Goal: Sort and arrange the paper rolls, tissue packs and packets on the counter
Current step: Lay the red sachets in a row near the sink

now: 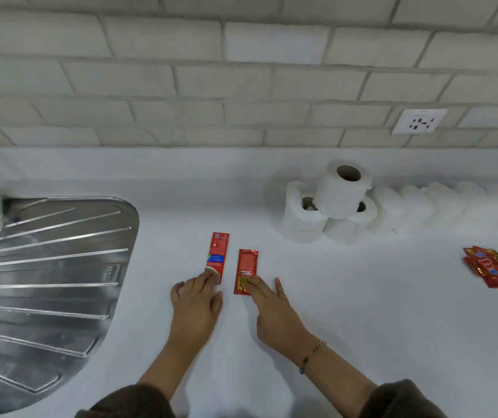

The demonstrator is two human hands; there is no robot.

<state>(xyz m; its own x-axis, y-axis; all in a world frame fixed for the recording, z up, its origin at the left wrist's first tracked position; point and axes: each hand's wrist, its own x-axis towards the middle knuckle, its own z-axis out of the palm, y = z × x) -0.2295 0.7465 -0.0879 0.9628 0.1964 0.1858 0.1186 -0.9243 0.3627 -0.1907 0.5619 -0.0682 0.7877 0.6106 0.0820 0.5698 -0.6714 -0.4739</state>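
Note:
Two long red packets lie side by side on the white counter (pixel 347 312). My left hand (pixel 196 303) rests flat with its fingertips on the near end of the left packet (pixel 218 253). With straight fingers, my right hand (pixel 272 312) presses the near end of the right packet (pixel 247 265). Three white paper rolls (pixel 329 203) are stacked in a small pyramid at the back right. A row of white tissue packs (pixel 441 206) lines the wall to their right. A pile of small red sachets (pixel 487 265) lies at the far right.
A steel sink drainboard (pixel 45 282) fills the left side, with a white cord across it. A tiled wall rises behind the counter, with a socket (pixel 420 120) above the tissue packs.

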